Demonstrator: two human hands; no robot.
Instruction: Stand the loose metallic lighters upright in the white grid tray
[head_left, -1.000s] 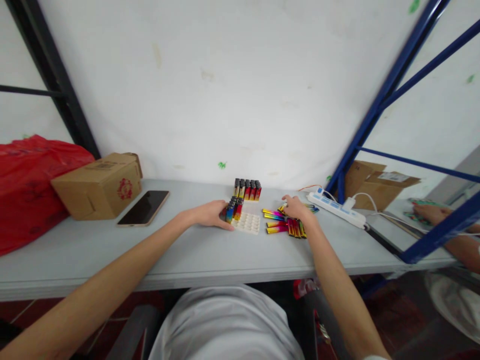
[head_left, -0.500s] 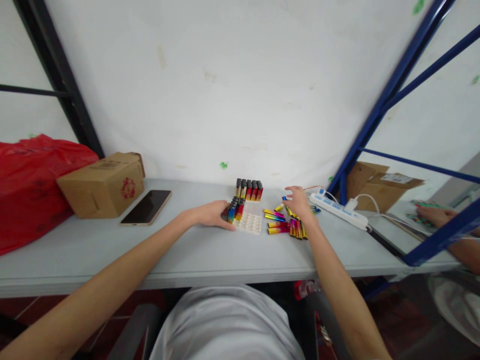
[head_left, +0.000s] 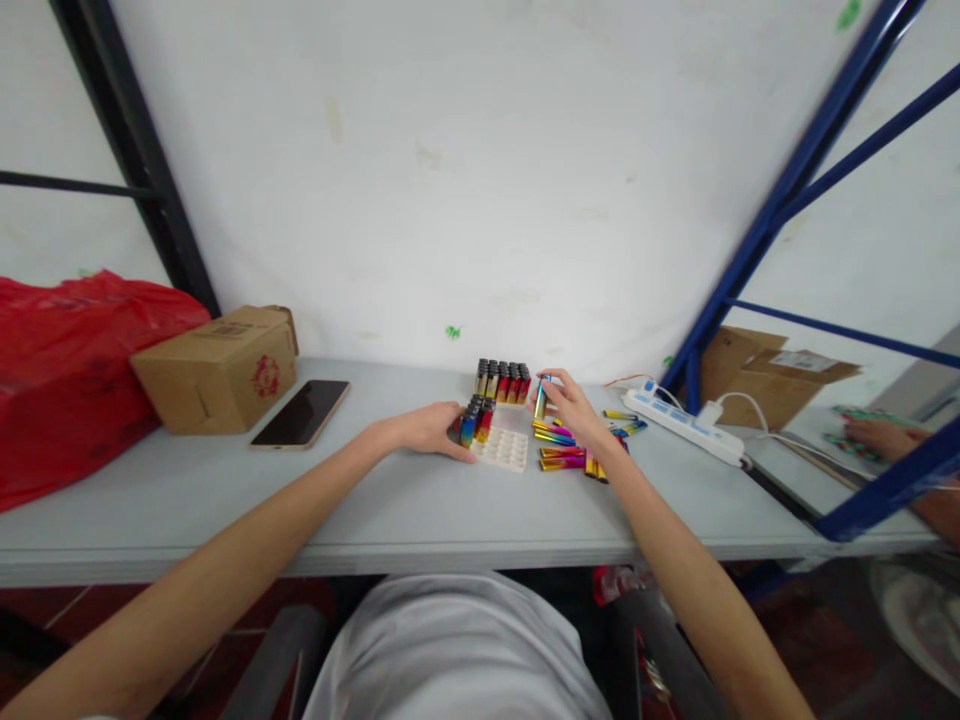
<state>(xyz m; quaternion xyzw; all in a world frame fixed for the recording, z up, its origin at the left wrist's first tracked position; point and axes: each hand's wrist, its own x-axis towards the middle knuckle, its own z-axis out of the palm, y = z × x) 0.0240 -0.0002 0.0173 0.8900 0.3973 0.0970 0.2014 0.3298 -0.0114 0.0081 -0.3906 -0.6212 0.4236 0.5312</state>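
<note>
My left hand (head_left: 431, 432) curves around the left edge of a white tray (head_left: 511, 452) with rows of round hollows, thumb at its front corner. Shiny blue, red and gold tubes (head_left: 478, 425) with black tops, lighter-like, stand upright in the tray's left part, beside my fingers. My right hand (head_left: 568, 408) pinches a blue-gold tube (head_left: 541, 398), held nearly upright above the table to the right of the tray. Beneath and beside that hand lies a loose pile of similar metallic tubes (head_left: 561, 460).
Behind the tray stands a block of black-topped tubes (head_left: 502, 381). A phone (head_left: 301, 414), a cardboard box (head_left: 217, 370) and a red bag (head_left: 82, 380) are on the left. To the right lie a power strip (head_left: 684, 425) and a blue frame (head_left: 750, 260); another person's hand (head_left: 877, 437) is beyond.
My right hand has moved left from the pile toward the tray, now with a blue-gold tube raised in its fingers. My left hand stays at the tray.
</note>
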